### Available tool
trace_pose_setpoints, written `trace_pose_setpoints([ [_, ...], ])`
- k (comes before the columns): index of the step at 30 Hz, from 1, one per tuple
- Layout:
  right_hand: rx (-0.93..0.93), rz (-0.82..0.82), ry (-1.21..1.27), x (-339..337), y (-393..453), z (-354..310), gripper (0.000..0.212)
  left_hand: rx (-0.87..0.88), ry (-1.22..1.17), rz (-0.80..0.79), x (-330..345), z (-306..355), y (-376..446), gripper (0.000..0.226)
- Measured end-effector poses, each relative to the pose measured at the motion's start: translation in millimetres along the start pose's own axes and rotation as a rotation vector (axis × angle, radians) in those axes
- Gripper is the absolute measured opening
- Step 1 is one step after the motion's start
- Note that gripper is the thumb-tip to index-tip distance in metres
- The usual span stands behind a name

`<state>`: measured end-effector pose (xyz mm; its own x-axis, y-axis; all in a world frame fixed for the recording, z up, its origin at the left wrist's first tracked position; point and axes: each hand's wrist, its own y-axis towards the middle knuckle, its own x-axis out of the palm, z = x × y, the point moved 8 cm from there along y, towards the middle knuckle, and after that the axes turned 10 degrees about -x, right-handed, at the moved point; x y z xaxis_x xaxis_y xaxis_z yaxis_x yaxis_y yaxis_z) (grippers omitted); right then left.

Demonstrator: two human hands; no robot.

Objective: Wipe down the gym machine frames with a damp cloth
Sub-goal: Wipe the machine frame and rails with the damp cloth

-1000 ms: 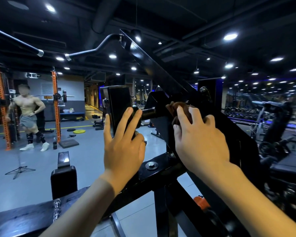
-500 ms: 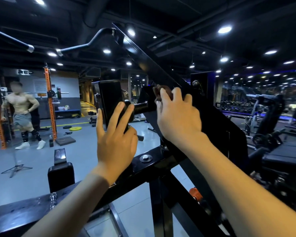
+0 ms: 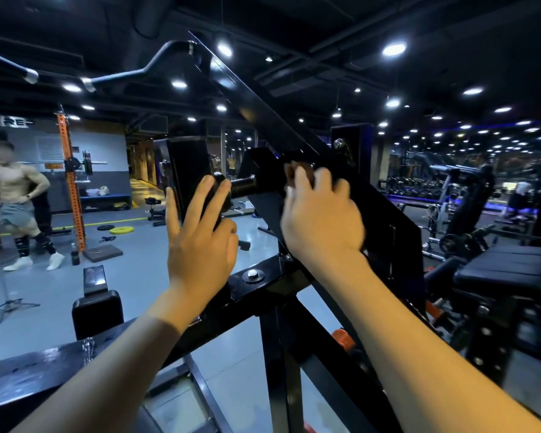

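At far left of the frame a person (image 3: 16, 201) stands beside an orange rack (image 3: 71, 182). Left of centre, the left hand (image 3: 200, 242) lies with straight, spread fingers against a black pad (image 3: 189, 170). Right of centre, the right hand (image 3: 320, 220), blurred, presses a brown cloth (image 3: 295, 175) against the black frame beam (image 3: 263, 117); its fingers curl over the cloth.

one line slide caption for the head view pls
Right hand presses a brown cloth on the black machine frame; left hand braces a pad.
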<state>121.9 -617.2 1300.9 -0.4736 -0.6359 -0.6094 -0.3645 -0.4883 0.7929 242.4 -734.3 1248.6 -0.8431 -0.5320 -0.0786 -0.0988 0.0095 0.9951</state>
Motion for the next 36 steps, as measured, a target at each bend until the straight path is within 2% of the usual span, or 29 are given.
trace_pose_setpoints([
  [4, -0.046, 0.003, 0.004, 4, 2, -6, 0.051, -0.007, 0.029, -0.054, 1, -2, 2, 0.031],
  [8, -0.040, 0.030, 0.027, -9, -62, 35, 0.049, -0.011, 0.068, -0.164, 0, 0, 0, 0.020],
  [11, -0.032, 0.019, -0.018, -20, -123, 66, 0.048, -0.066, 0.020, -0.254, -5, 11, -10, 0.026],
  [15, -0.053, 0.063, -0.082, -37, -186, 85, 0.047, -0.165, -0.339, -0.398, -20, 59, -44, 0.044],
  [18, -0.073, 0.058, -0.086, -31, -169, 83, 0.047, -0.393, -0.675, -0.571, -24, 96, -66, 0.047],
  [21, -0.039, 0.055, -0.004, -21, -132, 80, 0.047, -0.579, -0.859, -0.666, -25, 131, -79, 0.049],
  [23, -0.006, 0.062, 0.103, -17, -123, 81, 0.046, -0.633, -0.888, -0.681, -26, 147, -88, 0.050],
  [26, -0.045, 0.136, 0.147, -32, -154, 88, 0.043, -0.598, -0.865, -0.644, -31, 174, -104, 0.053],
  [32, 0.067, 0.103, 0.162, -60, -297, 155, 0.044, -0.706, -0.903, -0.708, -50, 237, -149, 0.066],
  [36, 0.129, 0.049, 0.155, -78, -368, 195, 0.045, -0.777, -0.900, -0.769, -64, 266, -172, 0.066],
])
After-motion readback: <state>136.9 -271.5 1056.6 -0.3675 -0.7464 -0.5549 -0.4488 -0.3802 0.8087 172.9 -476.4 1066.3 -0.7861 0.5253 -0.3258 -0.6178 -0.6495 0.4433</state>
